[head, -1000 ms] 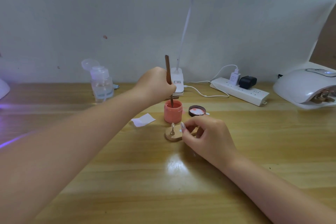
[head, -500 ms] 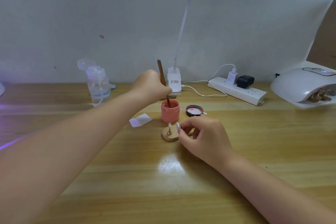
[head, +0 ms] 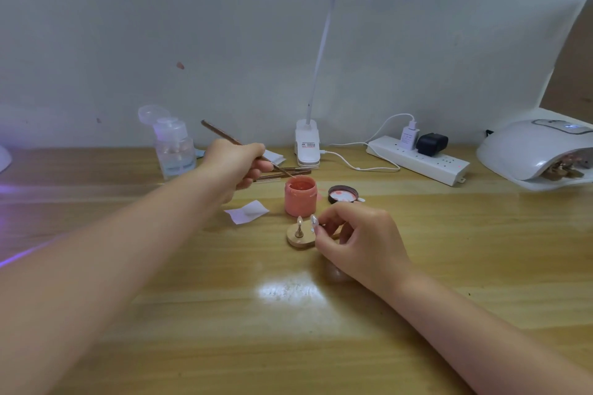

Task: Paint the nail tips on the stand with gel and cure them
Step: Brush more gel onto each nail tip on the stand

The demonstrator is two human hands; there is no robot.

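Note:
A small round wooden stand [head: 298, 239] sits mid-table with clear nail tips [head: 300, 221] on little posts. My right hand [head: 359, 240] pinches the stand's right side, next to a second nail tip [head: 313, 222]. Just behind stands an open coral gel jar [head: 300, 196]. My left hand [head: 239, 167] grips a thin brown brush [head: 224, 137], tilted low, with its tip at the jar's rim. The jar's black lid [head: 342, 194] lies upside down to the right.
A white curing lamp [head: 536, 151] stands at the far right with something inside. A power strip [head: 417, 160], a clip lamp base [head: 307, 147], a pump bottle [head: 175, 149], spare brushes [head: 288, 172] and a paper square [head: 247, 211] lie nearby.
The brush has swung from nearly upright inside the jar to a low tilt, its tip now at the rim. My right hand stays on the stand.

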